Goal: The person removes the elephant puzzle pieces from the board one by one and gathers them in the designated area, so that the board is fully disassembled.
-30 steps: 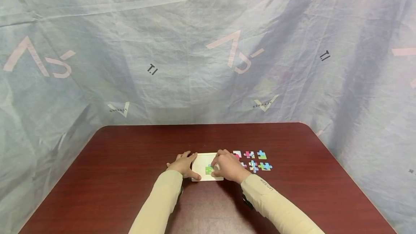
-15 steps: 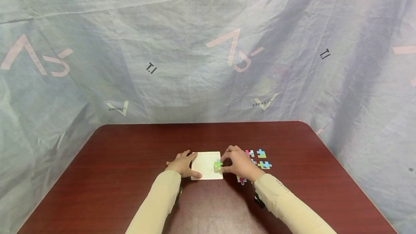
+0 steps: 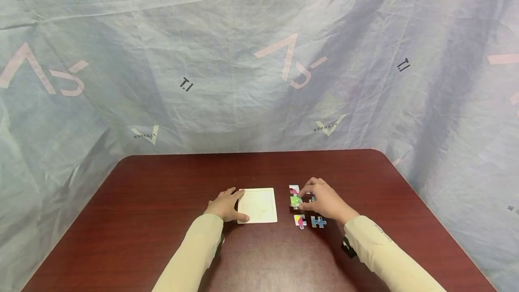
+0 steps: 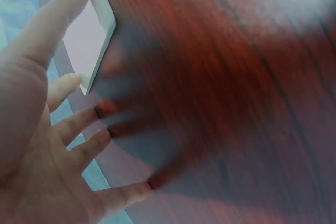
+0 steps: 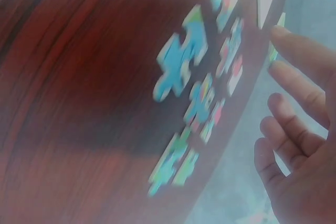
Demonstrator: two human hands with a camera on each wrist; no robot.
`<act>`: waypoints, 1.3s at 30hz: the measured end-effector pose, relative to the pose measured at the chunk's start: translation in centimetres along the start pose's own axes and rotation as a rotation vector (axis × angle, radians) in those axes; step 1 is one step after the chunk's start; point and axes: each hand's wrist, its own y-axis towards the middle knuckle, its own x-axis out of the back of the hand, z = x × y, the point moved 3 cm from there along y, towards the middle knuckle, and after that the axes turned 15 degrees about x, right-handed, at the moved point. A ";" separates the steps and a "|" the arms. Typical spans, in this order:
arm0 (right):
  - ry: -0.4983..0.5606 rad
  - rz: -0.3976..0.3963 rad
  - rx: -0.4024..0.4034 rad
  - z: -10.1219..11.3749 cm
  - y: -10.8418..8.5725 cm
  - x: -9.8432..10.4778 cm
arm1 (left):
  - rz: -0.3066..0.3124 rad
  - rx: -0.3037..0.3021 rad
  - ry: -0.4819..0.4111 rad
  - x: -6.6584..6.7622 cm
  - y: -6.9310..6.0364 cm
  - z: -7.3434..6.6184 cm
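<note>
A pale square puzzle tray [image 3: 259, 205] lies flat on the table, its inside bare. My left hand [image 3: 224, 206] is spread at its left side, with thumb and index finger resting on the tray's edge; in the left wrist view the other fingers [image 4: 84, 150] are straight and splayed on the tabletop. Right of the tray, my right hand [image 3: 324, 199] pinches a green puzzle piece [image 3: 295, 201] between thumb and index finger, above the table. A pink-and-white piece [image 3: 293, 189] lies just beyond it, and a yellow-and-pink piece [image 3: 300, 221] on the near side.
A blue puzzle piece [image 3: 318, 222] lies near my right wrist. Several more colourful pieces [image 5: 199, 100], partly hidden by the hand in the head view, lie in rows on the dark red table [image 3: 162, 238]. A grey cloth [image 3: 227, 102] hangs behind the table.
My right hand has lifted the green piece out of the tray and carried it right, over to the loose pieces. The left hand stays at the tray's left side.
</note>
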 end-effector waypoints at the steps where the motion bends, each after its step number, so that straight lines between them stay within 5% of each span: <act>1: -0.005 0.001 0.001 -0.2 -0.3 0.3 | 0.000 0.001 -0.003 0.0 0.0 0.0; 16: 0.013 -0.006 -0.014 -3.4 -3.7 3.0 | -0.007 0.003 -0.006 -0.1 0.1 0.2; 39: 0.016 0.075 -0.041 -5.5 -8.4 2.3 | -0.006 0.002 -0.012 -0.3 0.3 0.3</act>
